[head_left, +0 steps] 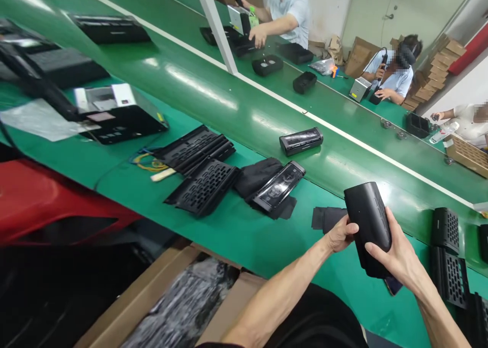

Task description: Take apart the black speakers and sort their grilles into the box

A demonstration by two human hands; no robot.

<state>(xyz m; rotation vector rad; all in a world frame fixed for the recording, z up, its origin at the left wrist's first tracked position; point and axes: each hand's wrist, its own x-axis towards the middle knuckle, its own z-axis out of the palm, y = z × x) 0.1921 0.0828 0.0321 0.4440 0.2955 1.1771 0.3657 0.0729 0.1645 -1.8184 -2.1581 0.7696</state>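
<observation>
Both my hands hold a black rounded speaker housing (pixel 370 221) above the green bench (pixel 236 226). My left hand (pixel 340 234) grips its lower left side with the fingers curled behind it. My right hand (pixel 396 254) wraps round its right side, thumb across the front. Under the housing lies a flat black piece (pixel 324 218). To the left rests another speaker body (pixel 280 186) with a perforated face, on dark fabric (pixel 256 175).
Black grille panels (pixel 204 185) are stacked mid-bench, more grilles (pixel 450 256) at the right. A speaker (pixel 301 140) lies on the green conveyor (pixel 244 109). An open cardboard box (pixel 183 302) sits below the bench. People work on the far side.
</observation>
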